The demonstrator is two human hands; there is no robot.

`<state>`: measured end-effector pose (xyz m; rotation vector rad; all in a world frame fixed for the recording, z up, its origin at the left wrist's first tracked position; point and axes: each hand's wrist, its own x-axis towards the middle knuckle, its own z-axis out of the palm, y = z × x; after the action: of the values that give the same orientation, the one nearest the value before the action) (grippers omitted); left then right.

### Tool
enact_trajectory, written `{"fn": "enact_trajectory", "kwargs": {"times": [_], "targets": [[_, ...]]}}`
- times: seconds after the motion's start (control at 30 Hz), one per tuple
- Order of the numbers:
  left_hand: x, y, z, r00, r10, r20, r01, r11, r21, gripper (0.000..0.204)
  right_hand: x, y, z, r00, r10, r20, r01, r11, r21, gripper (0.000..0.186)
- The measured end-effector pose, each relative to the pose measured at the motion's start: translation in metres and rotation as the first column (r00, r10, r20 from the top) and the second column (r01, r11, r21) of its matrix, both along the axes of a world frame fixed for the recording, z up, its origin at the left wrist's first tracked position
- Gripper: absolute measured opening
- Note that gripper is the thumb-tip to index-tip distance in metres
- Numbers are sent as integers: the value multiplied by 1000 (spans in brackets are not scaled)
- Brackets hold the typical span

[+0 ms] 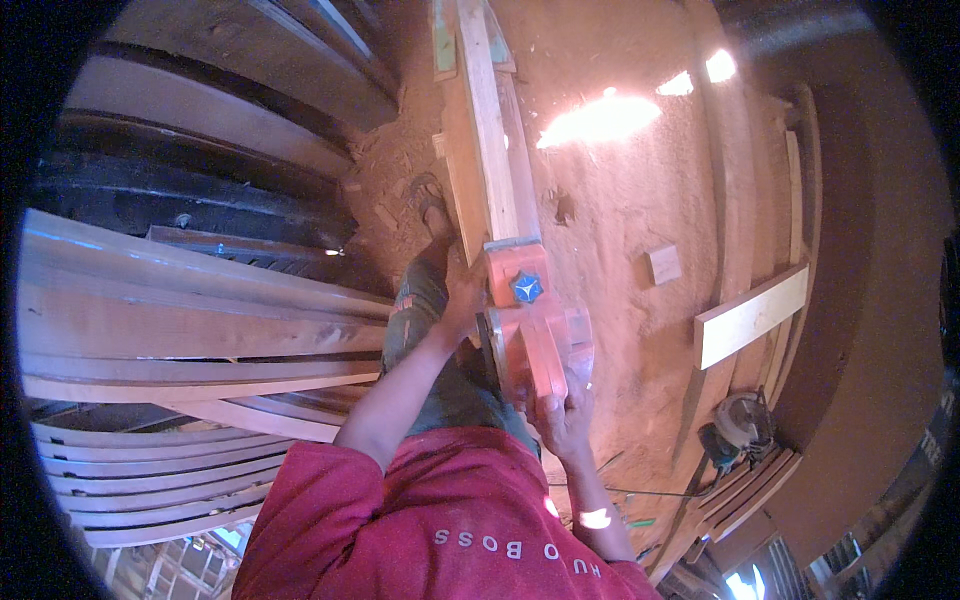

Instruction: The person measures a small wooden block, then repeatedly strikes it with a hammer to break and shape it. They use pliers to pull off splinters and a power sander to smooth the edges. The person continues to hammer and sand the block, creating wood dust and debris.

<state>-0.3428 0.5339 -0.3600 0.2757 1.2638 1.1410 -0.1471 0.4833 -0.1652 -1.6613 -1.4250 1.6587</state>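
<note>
A red-orange electric hand planer [510, 340] with a blue star-shaped knob [526, 288] rests on a long, narrow wooden board [487, 130] that runs away from me. My right hand [563, 420] is closed around the planer's rear handle. My left hand [466, 303] is at the left side of the planer, close to the board's edge. Its fingers are mostly hidden, so what they grip is unclear. Beyond the planer, the bare pale top of the board stretches to the far edge of the view. Green-marked pieces [445, 45] flank its far end.
Long planks [200, 330] are stacked at the left. On the sawdust-covered ground to the right are a small wood block [664, 265], a pale board [752, 315] and what looks like a circular saw [742, 425]. A cord [650, 492] crosses the ground at lower right.
</note>
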Motion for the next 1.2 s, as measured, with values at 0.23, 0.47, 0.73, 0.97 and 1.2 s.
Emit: {"fn": "enact_trajectory", "kwargs": {"times": [0.23, 0.47, 0.73, 0.97, 1.2], "targets": [[-3, 4, 11, 956, -140, -258, 216, 931, 296, 48, -48, 82, 9, 1000, 11, -1, -11, 999, -43, 49], [-5, -9, -14, 684, -374, -626, 525, 848, 66, 64, -86, 166, 3, 997, 46, 68, -50, 997, 58, 51], [-4, -38, -57, 404, -483, -777, 634, 760, -142, 95, -133, 252, 6, 1000, 11, 17, -13, 992, 127, 47], [-8, -14, -10, 234, -478, -846, 677, 705, -212, 96, -171, 324, -1, 999, -23, -38, 32, 961, 275, 43], [22, -74, -112, 966, -235, 111, 243, 968, -58, 93, -217, 400, 1, 994, -23, -110, 74, 870, 487, 39]]}}
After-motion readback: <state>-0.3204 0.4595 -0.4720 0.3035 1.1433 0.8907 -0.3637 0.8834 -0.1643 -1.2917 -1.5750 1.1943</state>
